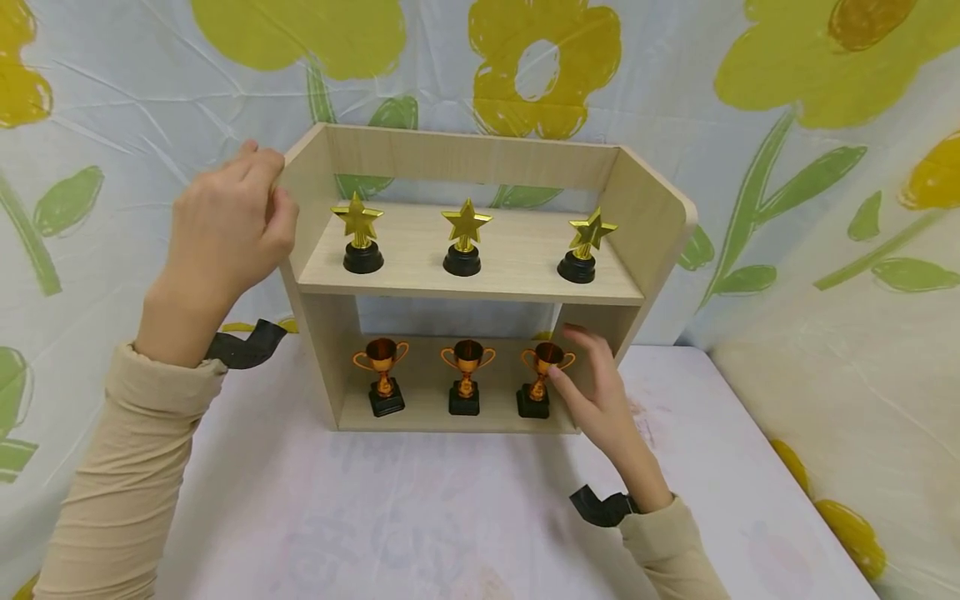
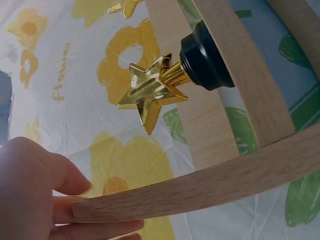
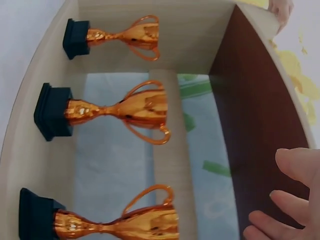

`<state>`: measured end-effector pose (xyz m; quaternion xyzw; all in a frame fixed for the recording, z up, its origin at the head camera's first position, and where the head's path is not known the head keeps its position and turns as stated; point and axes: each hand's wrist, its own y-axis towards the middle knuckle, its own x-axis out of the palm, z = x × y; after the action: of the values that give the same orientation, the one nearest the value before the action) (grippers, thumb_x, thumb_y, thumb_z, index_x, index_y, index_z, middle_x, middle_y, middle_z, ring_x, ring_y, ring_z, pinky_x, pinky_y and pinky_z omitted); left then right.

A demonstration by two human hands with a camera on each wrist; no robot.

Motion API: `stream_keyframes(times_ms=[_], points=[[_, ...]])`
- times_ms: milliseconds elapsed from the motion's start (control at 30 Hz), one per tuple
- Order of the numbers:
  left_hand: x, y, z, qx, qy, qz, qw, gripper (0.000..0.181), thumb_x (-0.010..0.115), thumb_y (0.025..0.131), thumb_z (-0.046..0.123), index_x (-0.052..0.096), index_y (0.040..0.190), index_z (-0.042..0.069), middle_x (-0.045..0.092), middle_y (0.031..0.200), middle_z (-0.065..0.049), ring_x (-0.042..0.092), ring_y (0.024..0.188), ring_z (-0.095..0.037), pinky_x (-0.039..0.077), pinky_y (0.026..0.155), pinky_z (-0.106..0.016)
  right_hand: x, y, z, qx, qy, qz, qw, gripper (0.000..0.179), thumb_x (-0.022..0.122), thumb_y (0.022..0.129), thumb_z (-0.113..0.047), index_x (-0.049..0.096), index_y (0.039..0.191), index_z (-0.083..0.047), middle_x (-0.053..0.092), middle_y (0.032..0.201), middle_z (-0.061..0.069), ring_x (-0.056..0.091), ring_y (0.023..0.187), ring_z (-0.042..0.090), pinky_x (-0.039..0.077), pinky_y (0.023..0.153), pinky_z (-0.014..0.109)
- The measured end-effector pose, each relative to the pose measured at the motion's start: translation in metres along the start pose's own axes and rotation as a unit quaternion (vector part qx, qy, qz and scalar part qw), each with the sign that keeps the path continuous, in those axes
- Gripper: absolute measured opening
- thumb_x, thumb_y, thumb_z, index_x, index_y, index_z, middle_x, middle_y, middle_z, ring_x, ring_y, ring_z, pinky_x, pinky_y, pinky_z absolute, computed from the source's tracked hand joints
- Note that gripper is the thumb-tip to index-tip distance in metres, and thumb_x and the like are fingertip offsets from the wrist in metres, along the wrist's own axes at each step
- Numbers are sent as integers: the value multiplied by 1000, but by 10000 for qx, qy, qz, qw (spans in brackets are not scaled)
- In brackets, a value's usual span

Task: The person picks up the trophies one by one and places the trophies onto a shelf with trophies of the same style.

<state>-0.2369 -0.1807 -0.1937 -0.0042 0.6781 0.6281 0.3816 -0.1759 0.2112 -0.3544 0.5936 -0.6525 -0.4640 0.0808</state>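
A small two-tier wooden shelf point(image 1: 472, 293) stands against the backdrop. My left hand point(image 1: 228, 221) grips the top of its left side panel point(image 2: 200, 190), thumb on one face and fingers on the other. Bronze cup trophies on black square bases line the lower tier: a left one point(image 1: 382, 375), a middle one point(image 1: 467, 375) and a right one point(image 1: 538, 379). My right hand point(image 1: 596, 392) is just beside the right cup, fingers spread and relaxed. In the right wrist view its fingers point(image 3: 285, 200) hold nothing and appear apart from the nearest cup point(image 3: 145, 222).
Gold star trophies on round black bases stand on the upper tier: left point(image 1: 360, 237), middle point(image 1: 465, 242), right point(image 1: 583, 250). A pale cloth covers the table point(image 1: 420, 517). Behind and to the right hangs a flower-print sheet point(image 1: 810, 217).
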Motion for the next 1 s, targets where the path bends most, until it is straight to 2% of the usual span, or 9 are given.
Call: stream_keyframes(times_ms=[67,133,267,367,467,600,667,867,1000], points=[[-3,2,2,-79,-55,-66,9999,23,39,91,11,57,94,-4,67,108,-23,59,119,-43,46,75,-69,-1,-2,4,-47,-35,-40,10000,54,67,83,12,48,133,12,49,136,28,42,129,39,24,111,22],[-6,3,3,-169,-115,-141,9997,24,40,93,12,56,99,-4,66,112,-23,56,124,-41,46,80,-69,-3,-3,8,-53,-89,-90,9999,56,68,83,11,48,135,7,48,140,24,41,132,36,23,112,24],[-14,5,7,-314,-144,-234,9991,38,41,95,14,58,124,-5,61,128,-23,46,135,-39,39,100,-64,-7,-5,8,-82,-321,-52,9994,57,70,84,5,50,138,-2,48,143,15,40,135,30,25,113,32],[-20,2,13,-296,-126,-145,9994,45,42,96,16,55,134,-3,56,137,-23,41,138,-40,32,110,-57,-11,-5,1,-177,-480,135,9986,53,69,86,1,53,137,-3,51,141,14,42,134,29,27,113,37],[-24,-6,21,-93,-50,105,9999,48,41,96,19,52,139,-2,51,141,-26,39,138,-44,31,109,-60,-13,-5,-5,-240,-647,274,9972,51,68,87,-3,54,136,-2,52,142,13,43,135,29,28,113,41],[-29,-22,32,239,137,406,9988,53,40,95,22,48,144,2,44,146,-28,38,136,-49,34,100,-69,-16,-9,-12,-377,-1033,386,9932,54,67,87,-7,53,138,-2,50,145,15,41,136,32,24,114,51],[-29,-32,37,302,192,495,9981,55,40,94,23,46,145,4,42,148,-28,37,136,-50,34,99,-71,-16,-12,-14,-492,-1307,453,9892,55,67,87,-12,53,139,-2,49,145,18,41,136,34,21,115,56],[-26,-70,51,168,415,517,9977,62,36,93,33,41,149,7,35,154,-26,33,138,-50,32,99,-71,-15,-19,-22,-831,-2020,774,9728,63,59,94,-44,53,141,-3,48,146,19,43,133,39,17,112,65],[-19,-99,55,103,650,345,9972,66,35,93,38,39,151,7,32,155,-26,31,140,-51,30,100,-71,-15,-25,-29,-811,-2433,677,9642,70,52,95,-55,49,145,-6,42,152,16,41,134,42,16,111,67]])
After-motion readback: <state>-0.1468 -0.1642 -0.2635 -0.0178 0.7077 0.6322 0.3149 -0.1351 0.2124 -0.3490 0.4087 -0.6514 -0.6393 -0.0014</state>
